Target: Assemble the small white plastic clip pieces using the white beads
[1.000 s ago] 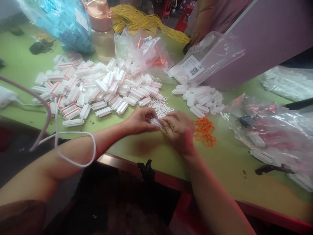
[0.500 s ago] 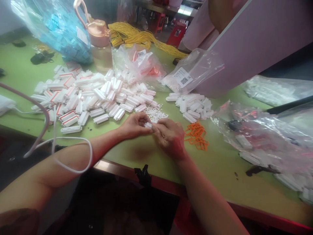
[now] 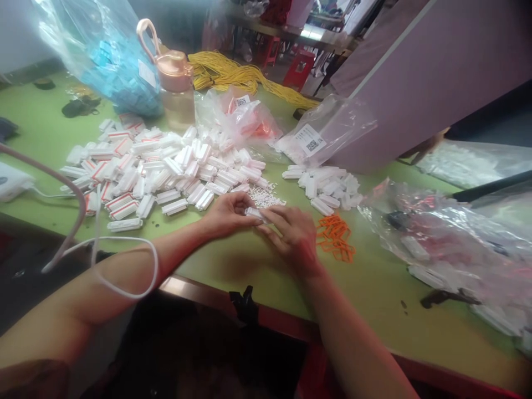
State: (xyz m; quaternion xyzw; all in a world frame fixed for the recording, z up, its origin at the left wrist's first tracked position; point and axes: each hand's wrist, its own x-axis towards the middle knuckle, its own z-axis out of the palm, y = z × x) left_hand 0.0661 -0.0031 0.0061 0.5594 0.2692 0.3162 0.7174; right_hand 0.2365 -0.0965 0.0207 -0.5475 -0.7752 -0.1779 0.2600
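Observation:
Between my hands is a small white plastic piece (image 3: 254, 213). My left hand (image 3: 228, 213) pinches its left end with thumb and fingers. The fingertips of my right hand (image 3: 291, 231) close on its right end. Just behind the piece lie many tiny white parts (image 3: 266, 196). A big heap of white plastic pieces (image 3: 166, 163), some with red strips, spreads to the left. Behind my right hand is a smaller pile of white pieces (image 3: 328, 185), and orange frames (image 3: 336, 237) lie to its right.
A bottle (image 3: 177, 88), a blue-filled bag (image 3: 124, 77) and yellow cords (image 3: 224, 71) stand or lie at the back. Clear bags (image 3: 449, 233) cover the right side. A white cable (image 3: 155, 266) loops over my left forearm. A purple panel (image 3: 415, 83) rises behind.
My right fingers have straightened somewhat along the white piece, and more of it shows. The view has shifted slightly, so the table things appear lower.

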